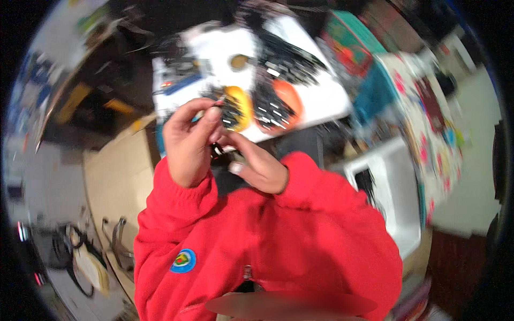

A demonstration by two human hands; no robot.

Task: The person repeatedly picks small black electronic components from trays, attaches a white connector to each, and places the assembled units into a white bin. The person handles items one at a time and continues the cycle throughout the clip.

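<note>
Your left hand point(191, 140) was pinched thumb to finger, and it looked to be holding a small black piece point(216, 150). Your right hand point(261, 167) was curled with its fingertips by that piece, but I could not tell if it held on. The piece was between your hands, just outside the front edge of the white tabletop point(324, 100), close to the yellow bowl point(244, 99).

It could have slipped, because it was tiny and only fingertips were near it. With no tabletop right under it, it could have dropped onto your lap or the floor. The yellow bowl and the orange bowl point(291, 96) sat near the front edge, so a bumped sleeve might have tipped them and spilled their shiny black bits point(272, 111).

No words could be read anywhere. Your red jacket point(316, 235) had a round blue badge point(183, 261), but it was too blurry to make out. The blue bar point(182, 84) near the tabletop's left edge showed no clear writing.
</note>
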